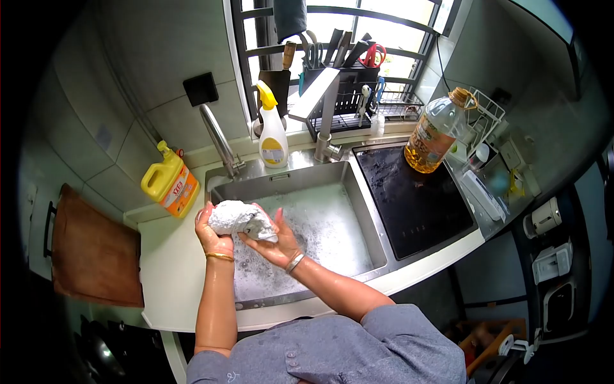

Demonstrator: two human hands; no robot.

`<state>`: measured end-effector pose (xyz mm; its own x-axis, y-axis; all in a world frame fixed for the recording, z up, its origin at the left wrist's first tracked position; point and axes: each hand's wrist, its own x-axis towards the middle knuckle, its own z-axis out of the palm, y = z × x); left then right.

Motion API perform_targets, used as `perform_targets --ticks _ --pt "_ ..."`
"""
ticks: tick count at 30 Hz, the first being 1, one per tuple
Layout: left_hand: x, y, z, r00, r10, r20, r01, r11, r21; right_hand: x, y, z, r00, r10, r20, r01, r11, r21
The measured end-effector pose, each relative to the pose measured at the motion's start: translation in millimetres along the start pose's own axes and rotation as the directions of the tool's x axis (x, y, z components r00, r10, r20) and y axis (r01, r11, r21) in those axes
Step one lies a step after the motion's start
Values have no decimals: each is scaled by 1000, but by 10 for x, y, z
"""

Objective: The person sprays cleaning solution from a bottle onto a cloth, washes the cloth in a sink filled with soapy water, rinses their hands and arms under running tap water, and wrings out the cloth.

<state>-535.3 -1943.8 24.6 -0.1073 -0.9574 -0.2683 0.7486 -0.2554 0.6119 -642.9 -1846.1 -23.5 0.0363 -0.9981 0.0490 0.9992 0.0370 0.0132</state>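
Note:
A crumpled wet white cloth [238, 217] is held up over the left side of the steel sink [368, 224]. My left hand [214, 232], with a gold bangle at the wrist, grips the cloth's left end. My right hand [276, 243], with a silver bracelet, supports the cloth's right end from below, its thumb raised. Cloudy water with suds and bubbles lies in the sink under both hands.
Behind the sink stand a curved faucet [219, 137], a white spray bottle [273, 137] and a second faucet [326, 137]. A yellow jug [171, 182] is at left. An oil bottle [435, 131] stands on the black panel [416, 205] at right, near a knife rack [348, 89].

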Motion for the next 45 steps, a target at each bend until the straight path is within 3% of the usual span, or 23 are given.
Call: perform_targets --ticks 2,4,6,9,11,14,17,19,21,25,28,32,34,35,36,38,40,43,44,45 --pt "-139 -43 16 992 120 -34 -116 988 104 -2 175 4 992 -20 -126 30 996 80" --pt "-409 -73 134 973 228 -24 -220 957 190 13 219 50 990 -12 -144 28 994 109" --pt "-532 -43 133 945 307 113 -327 900 290 59 171 113 992 59 -109 -47 993 111" --pt "-735 65 200 843 365 395 -514 763 391 174 27 89 968 50 -246 -48 999 15" --pt "-822 152 248 653 421 630 -736 550 394 142 -40 256 958 107 -266 -130 989 -73" --pt "-963 267 326 437 343 831 -889 305 342 139 -101 319 953 181 -244 -224 961 -163" --pt "-1074 287 414 230 238 944 -964 190 187 182 -248 392 920 353 -170 -390 871 -297" --pt "-1149 312 504 112 174 978 -983 165 84 212 -299 476 891 399 -219 -454 806 -379" --pt "-1132 282 513 36 89 995 -987 161 21 259 -310 518 871 404 -280 -491 742 -456" --pt "-1133 232 501 -4 -84 996 -990 138 8 340 -314 491 811 423 -405 -585 556 -590" --pt "-1114 143 465 -76 -183 980 -991 127 -53 341 -295 589 798 411 -440 -583 344 -736" --pt "-1128 30 474 -182 -239 954 -983 79 -167 400 -259 577 871 352 -342 -358 -21 -934" --pt "-1144 -9 472 -214 -345 914 -977 69 -203 390 -271 574 887 429 -172 -164 -56 -985" --pt "-1156 -17 464 -222 -396 891 -975 59 -216 387 -260 578 876 475 -87 -62 -67 -996" --pt "-1122 -94 425 -259 -367 894 -966 78 -247 378 -229 592 888 417 -194 -164 -105 -981" --pt "-1107 -157 387 -262 -416 871 -964 65 -259 335 -255 567 896 425 -127 -25 -239 -971" --pt "-1071 -221 318 -255 -476 842 -963 49 -264 355 -243 521 901 373 -220 -104 -308 -946" --pt "-1019 -371 197 -249 -541 803 -962 44 -269 364 -213 376 904 357 -235 -105 -348 -932" --pt "-1016 -392 163 -235 -624 745 -958 20 -285 358 -181 359 897 297 -327 -186 -416 -890" --pt "-1001 -439 120 -237 -629 740 -959 32 -280 367 -164 290 903 286 -321 -167 -454 -875"
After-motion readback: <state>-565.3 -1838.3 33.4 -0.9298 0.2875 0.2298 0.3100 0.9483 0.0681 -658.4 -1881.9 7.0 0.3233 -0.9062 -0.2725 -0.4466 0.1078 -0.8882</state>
